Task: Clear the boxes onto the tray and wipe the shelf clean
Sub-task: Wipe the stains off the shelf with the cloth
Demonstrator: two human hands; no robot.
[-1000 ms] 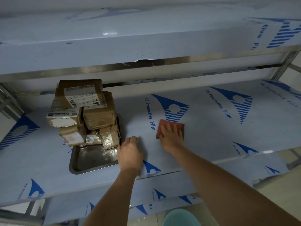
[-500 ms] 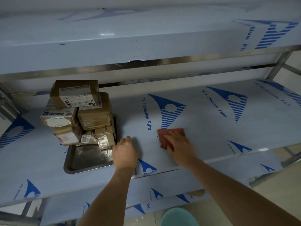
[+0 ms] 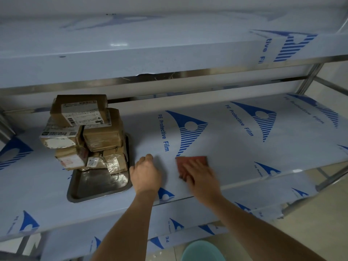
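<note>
Several brown cardboard boxes with white shipping labels (image 3: 84, 132) stand stacked at the far end of a rectangular grey metal tray (image 3: 98, 187), just left of the left hand (image 3: 146, 173). The tray lies on the steel shelf covered in pale blue protective film (image 3: 244, 151), its near half bare. The left hand rests on the shelf beside the tray's right rim, fingers loosely curled and holding nothing. Just to its right, the right hand (image 3: 199, 178) lies flat on a reddish-brown square cloth (image 3: 188, 162), fingers spread and pressing it against the film; the hand is blurred. Compared with half a second ago, the cloth and right hand sit slightly nearer the shelf's front edge and closer to the left hand, with more of the cloth showing beyond the fingers; the boxes, tray and left hand are unchanged. Below the right forearm, a teal round bucket rim (image 3: 203, 250) shows on the floor.
</note>
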